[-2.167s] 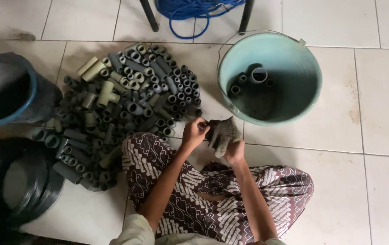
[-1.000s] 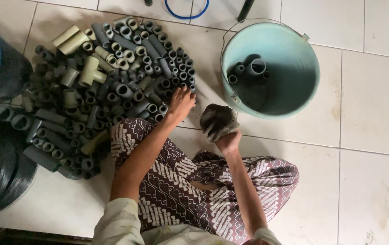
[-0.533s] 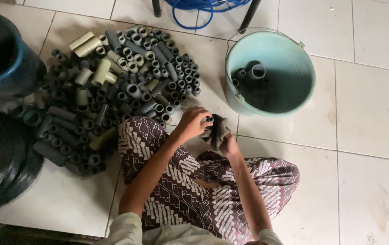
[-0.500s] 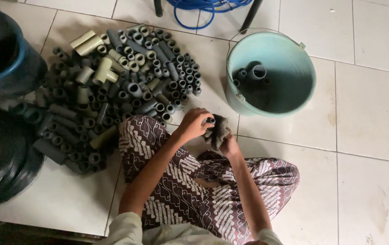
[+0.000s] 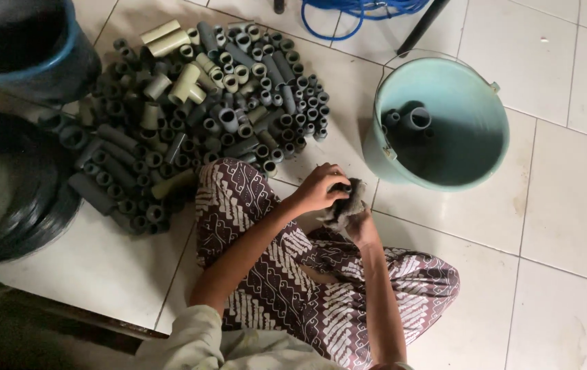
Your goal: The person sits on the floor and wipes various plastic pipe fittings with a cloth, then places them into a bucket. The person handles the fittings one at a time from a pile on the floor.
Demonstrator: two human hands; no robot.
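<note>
Sitting cross-legged on the white tiled floor [image 5: 567, 205], a person in patterned trousers [image 5: 293, 288] is working with both hands in front of the knees. At the far left, a big coil of black hose [image 5: 13, 199] is lying next to a dark bucket with a blue rim [image 5: 33, 41]. Beside these, a wide pile of grey and beige pipe pieces [image 5: 197, 103] is covering the tiles. To the right, a pale green bucket [image 5: 475, 89] is standing upright, and some grey pipe pieces [image 5: 410, 122] are standing inside it. Near the top edge, a blue cable [image 5: 355, 9] is lying in loops. The right hand [image 5: 360, 226] is holding a grey rag [image 5: 350, 204] bunched from below. The left hand [image 5: 319, 186] is closing its fingers around a small dark pipe piece [image 5: 339, 187] and pressing it against the rag, just beside the green bucket.
</note>
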